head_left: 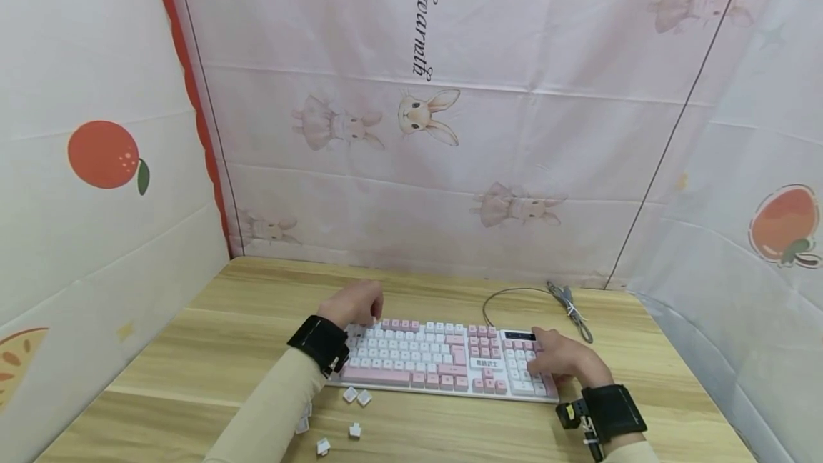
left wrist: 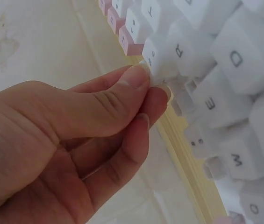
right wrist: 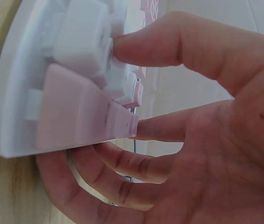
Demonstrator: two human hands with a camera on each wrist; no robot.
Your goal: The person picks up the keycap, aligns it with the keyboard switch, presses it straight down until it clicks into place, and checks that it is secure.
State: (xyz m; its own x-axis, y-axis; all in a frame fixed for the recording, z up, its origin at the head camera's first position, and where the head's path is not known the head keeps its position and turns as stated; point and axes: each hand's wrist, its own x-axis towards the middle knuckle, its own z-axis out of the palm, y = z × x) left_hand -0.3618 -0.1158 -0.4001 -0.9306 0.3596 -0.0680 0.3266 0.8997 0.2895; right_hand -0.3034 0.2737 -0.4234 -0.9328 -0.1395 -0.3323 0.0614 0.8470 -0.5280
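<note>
A white and pink keyboard point(head_left: 411, 349) lies on the wooden table. At its upper left, my left hand point(head_left: 352, 304) pinches between thumb and fingertips a small white keycap point(left wrist: 143, 61), mostly hidden by the fingers. Beside those fingertips stand white letter and number keys point(left wrist: 234, 58), with bare switch posts point(left wrist: 183, 100) among them. My right hand point(head_left: 569, 359) grips the keyboard's right end. Its thumb point(right wrist: 146, 46) presses on the number-pad side, while the other fingers curl along and under the edge below a pink key point(right wrist: 68, 109).
Several loose white keycaps point(head_left: 364, 398) lie on the table in front of the keyboard, some partly behind the left sleeve. A bundled grey cable point(head_left: 566, 302) rests behind the keyboard at the right. Printed cloth walls point(head_left: 411, 220) enclose the table point(head_left: 450, 427) at the back and sides.
</note>
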